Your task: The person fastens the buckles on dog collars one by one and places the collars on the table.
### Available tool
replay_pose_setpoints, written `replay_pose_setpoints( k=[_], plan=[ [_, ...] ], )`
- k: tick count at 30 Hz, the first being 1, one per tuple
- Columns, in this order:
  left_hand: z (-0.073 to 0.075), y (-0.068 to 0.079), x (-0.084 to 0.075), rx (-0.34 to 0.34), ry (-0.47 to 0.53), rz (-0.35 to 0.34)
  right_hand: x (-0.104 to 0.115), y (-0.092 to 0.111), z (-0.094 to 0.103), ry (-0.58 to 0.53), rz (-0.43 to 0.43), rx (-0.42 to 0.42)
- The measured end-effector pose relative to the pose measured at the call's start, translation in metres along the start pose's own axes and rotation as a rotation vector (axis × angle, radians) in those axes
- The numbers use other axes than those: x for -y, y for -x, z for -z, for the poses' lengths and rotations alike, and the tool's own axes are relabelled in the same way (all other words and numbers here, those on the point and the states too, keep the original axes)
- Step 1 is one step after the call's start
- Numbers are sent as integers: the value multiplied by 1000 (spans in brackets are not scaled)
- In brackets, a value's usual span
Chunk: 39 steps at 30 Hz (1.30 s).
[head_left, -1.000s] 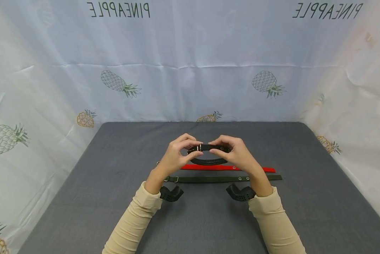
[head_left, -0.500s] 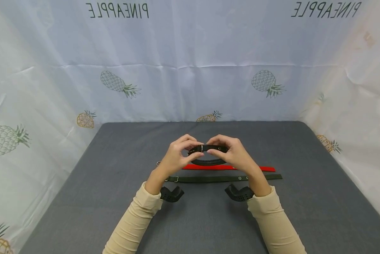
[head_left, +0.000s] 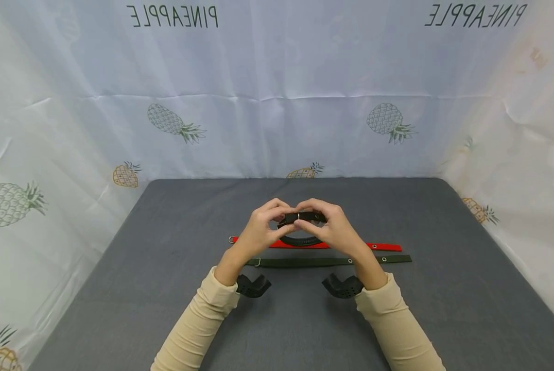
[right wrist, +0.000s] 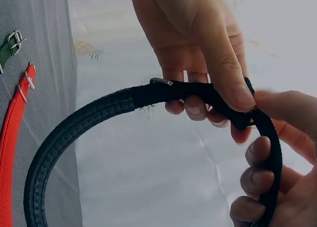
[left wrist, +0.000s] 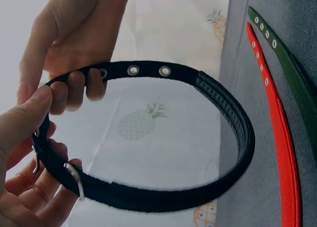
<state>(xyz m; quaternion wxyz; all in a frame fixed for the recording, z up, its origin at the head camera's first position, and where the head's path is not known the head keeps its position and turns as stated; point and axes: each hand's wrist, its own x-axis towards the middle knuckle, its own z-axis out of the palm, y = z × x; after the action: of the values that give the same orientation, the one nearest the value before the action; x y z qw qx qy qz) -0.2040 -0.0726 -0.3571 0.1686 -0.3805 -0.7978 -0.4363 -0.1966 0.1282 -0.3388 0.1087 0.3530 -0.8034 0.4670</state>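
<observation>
The left hand (head_left: 264, 222) and right hand (head_left: 336, 225) are pinching the black strap (head_left: 300, 241) from either side of its buckle (head_left: 298, 217), neither hand nearer, and its loop, wider left to right, is hanging below the grip, above the red strap (head_left: 390, 248) on the grey table (head_left: 189, 216).

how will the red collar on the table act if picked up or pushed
The red collar would probably flop: it looks like a flat strap, and the similar black collar curves into a loop when held. It's likely light for its length, since only eyelets and end fittings look metal. It seems unlikely to roll, as it lies flat on the grey table.
</observation>
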Motion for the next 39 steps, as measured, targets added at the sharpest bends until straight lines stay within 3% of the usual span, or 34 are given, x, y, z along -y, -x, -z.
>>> replay_pose_setpoints(
  k=[14, 28, 39],
  plan=[
    [8, -1, 4, -25, 40, 31, 0, 0, 5, -12, -30, -88],
    [9, -1, 4, -102, 46, -42, 0, 0, 5, -49, -58, -58],
    [6, -1, 4, -123, 48, -85, -1, 0, 1, -59, -90, -42]
  ],
)
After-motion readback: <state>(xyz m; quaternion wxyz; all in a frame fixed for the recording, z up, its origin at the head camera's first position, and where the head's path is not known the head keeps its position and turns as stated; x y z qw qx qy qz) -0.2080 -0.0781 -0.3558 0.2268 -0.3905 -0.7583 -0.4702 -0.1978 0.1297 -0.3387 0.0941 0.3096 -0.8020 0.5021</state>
